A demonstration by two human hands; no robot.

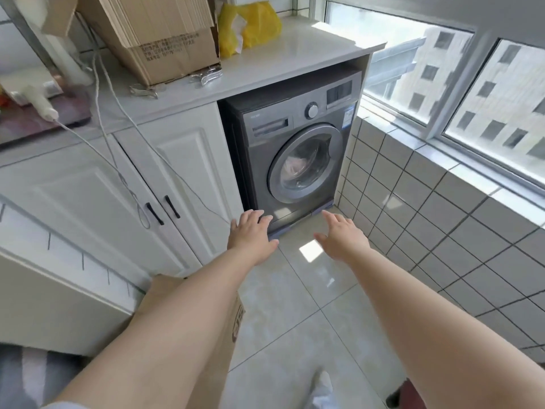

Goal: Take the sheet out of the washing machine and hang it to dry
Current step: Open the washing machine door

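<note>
Under the white countertop (295,54), at about twelve o'clock from the person, a grey washing machine (295,149) is sitting in its alcove with its round door (305,163) closed; pale pinkish cloth, seemingly the sheet (296,166), is showing through the glass. At ten o'clock a white cabinet (165,172) with two black handles is standing beside the machine, and thin white cords (118,119) are hanging down across its doors. On the countertop a cardboard box (165,36) is resting at eleven o'clock with a yellow bag (253,25) just beside it; the print on the box is too blurred to read. At two o'clock a tiled wall (427,208) is running under the windows (442,78). A brown cardboard piece (224,343) is leaning near the floor (295,320) at seven o'clock, partly hidden behind the left forearm; its dark lettering is not readable. Both arms are reaching forward toward the machine. Fingers of the left hand (250,234) are lying spread and straight, holding nothing, and the right hand (342,237) is likewise stretching flat with nothing in it; neither is touching the machine. A sticker on the machine's front is too small to read.
</note>
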